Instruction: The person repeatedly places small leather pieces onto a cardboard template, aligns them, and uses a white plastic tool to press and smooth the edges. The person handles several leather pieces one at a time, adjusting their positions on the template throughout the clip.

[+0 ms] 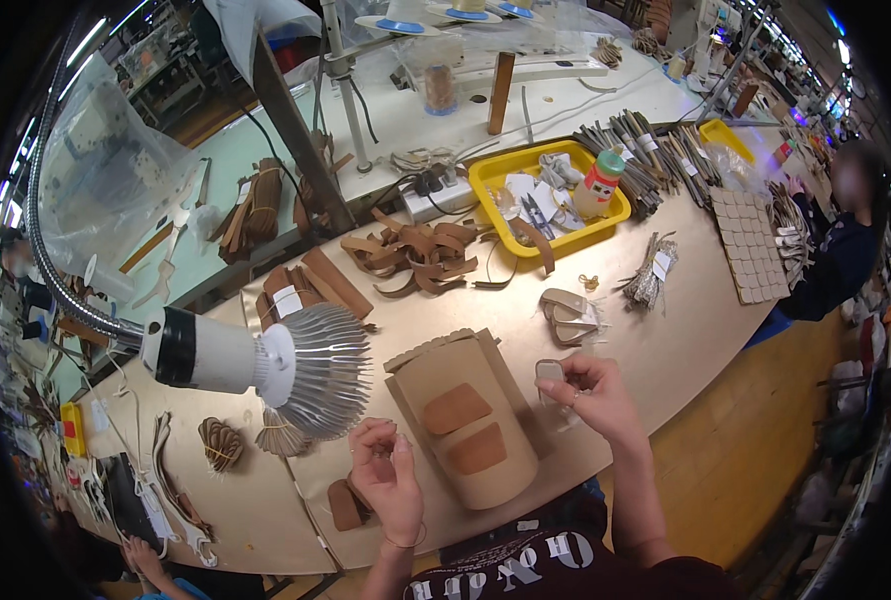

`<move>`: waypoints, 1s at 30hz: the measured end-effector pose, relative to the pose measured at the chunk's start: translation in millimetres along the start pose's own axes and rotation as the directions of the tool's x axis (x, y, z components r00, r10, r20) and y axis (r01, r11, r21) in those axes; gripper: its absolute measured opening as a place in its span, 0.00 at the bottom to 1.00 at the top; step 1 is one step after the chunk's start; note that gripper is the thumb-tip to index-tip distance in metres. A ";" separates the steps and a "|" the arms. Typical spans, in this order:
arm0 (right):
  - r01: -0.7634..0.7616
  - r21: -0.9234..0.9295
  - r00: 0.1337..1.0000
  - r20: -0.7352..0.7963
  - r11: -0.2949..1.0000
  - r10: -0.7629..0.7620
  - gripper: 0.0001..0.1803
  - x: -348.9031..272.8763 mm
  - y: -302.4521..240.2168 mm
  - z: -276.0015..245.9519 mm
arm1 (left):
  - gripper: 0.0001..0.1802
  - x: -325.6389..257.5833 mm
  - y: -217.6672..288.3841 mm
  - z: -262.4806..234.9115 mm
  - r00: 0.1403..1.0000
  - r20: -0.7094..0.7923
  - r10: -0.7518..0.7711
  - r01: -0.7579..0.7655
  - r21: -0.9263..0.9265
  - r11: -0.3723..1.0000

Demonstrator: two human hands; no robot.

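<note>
Between thumb and fingers of my right hand [590,392] is a small pale leather piece [548,374] with rounded corners. My left hand [387,475] hovers at the near left of a tan curved form [500,480], its fingers loosely curled and apart, with nothing visible in them. Two brown leather pieces, a far one [456,408] and a near one [476,448], lie flat on the form. Beside my left wrist rest some small brown leather pieces [345,503]. Beyond my right hand sits a bundle of pale leather pieces [572,318].
A lamp [310,370] reaches in from the left, close to my left hand. Behind the form lie brown leather strips [415,255] and a yellow tray [550,245] holding scissors and a bottle [598,185]. Strip bundles [650,272] lie farther right, where another person [840,240] sits.
</note>
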State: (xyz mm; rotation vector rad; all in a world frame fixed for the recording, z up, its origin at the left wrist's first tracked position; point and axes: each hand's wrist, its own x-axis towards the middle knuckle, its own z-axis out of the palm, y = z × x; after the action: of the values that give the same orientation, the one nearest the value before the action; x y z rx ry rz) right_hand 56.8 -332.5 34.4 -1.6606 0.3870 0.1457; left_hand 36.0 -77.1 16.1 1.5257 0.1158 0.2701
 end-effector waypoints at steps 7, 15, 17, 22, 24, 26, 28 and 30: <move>0.094 0.064 0.990 0.101 0.994 -0.101 0.10 1.3 -30.2 10.2 | 0.09 7.3 20.3 6.0 0.989 0.145 0.026 -0.010 -0.109 0.994; 0.021 0.068 0.974 0.225 0.998 -0.035 0.11 0.9 -25.6 3.2 | 0.15 21.4 41.2 44.1 0.899 0.436 0.052 -0.156 0.205 0.966; 0.032 0.100 0.958 0.280 0.994 -0.059 0.12 1.4 -22.5 5.1 | 0.17 32.3 45.5 60.1 0.857 0.501 0.122 -0.301 0.294 0.907; 0.214 0.014 0.914 0.349 0.977 -0.206 0.15 3.6 -19.6 4.0 | 0.15 55.7 50.4 85.7 0.753 0.650 0.108 -0.417 0.343 0.842; 0.282 -0.088 0.899 0.371 0.955 -0.231 0.18 4.3 -19.6 -0.2 | 0.13 61.8 50.6 87.9 0.744 0.665 0.061 -0.328 0.283 0.901; 0.327 -0.187 0.888 0.398 0.927 -0.233 0.20 4.7 -19.1 -6.7 | 0.11 62.4 53.5 83.7 0.749 0.649 -0.136 -0.093 0.306 0.948; 0.214 -0.182 0.885 0.451 0.960 -0.112 0.22 2.9 -16.3 -14.1 | 0.09 61.1 56.7 78.8 0.766 0.597 -0.238 0.066 0.295 0.953; 0.169 -0.264 0.876 0.481 0.950 -0.022 0.25 4.6 -11.3 -22.6 | 0.08 58.4 60.3 72.9 0.824 0.510 -0.248 0.135 0.249 0.959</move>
State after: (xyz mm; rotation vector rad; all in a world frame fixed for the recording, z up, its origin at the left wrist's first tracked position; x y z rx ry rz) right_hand 62.0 -354.5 46.6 -1.8671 -0.1004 0.5483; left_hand 103.9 -132.1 85.0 1.7259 -0.1548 -0.3514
